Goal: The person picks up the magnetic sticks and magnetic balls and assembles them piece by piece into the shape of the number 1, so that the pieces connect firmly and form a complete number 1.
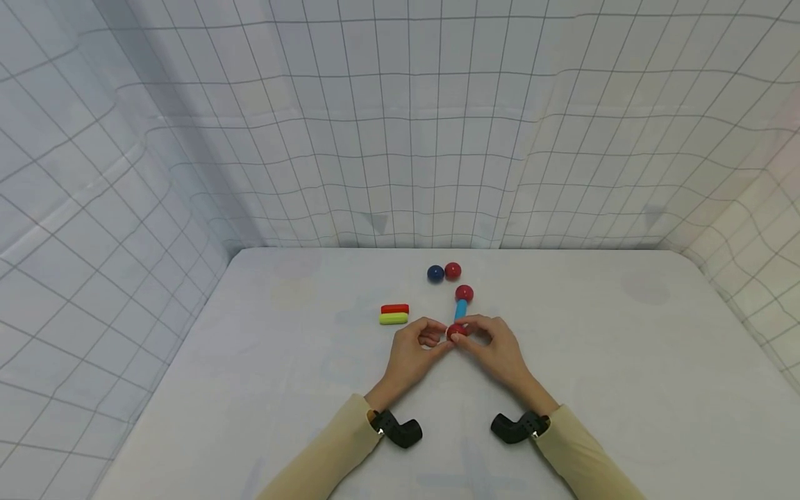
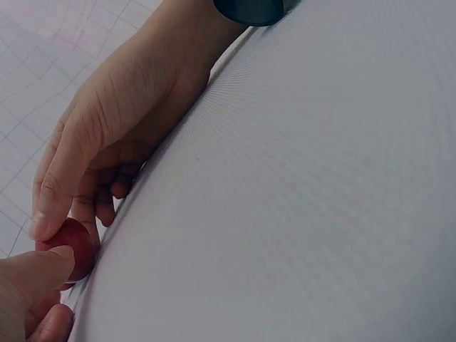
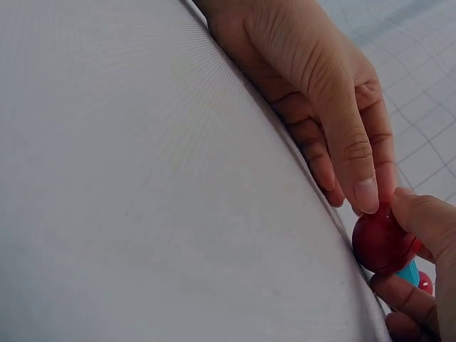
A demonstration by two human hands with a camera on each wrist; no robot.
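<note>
Left hand, right hand: both pinching one red ball. At its 12 o'clock: blue rod, second red ball at far end. At 9–10: red bar, lime bar. At 11–12, beyond: navy ball, third red ball.

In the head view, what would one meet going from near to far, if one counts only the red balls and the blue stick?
Held ball → blue stick → middle ball → far ball.

Diffuse light leaves faint shadows on the table; wrist views look dimmer.
</note>
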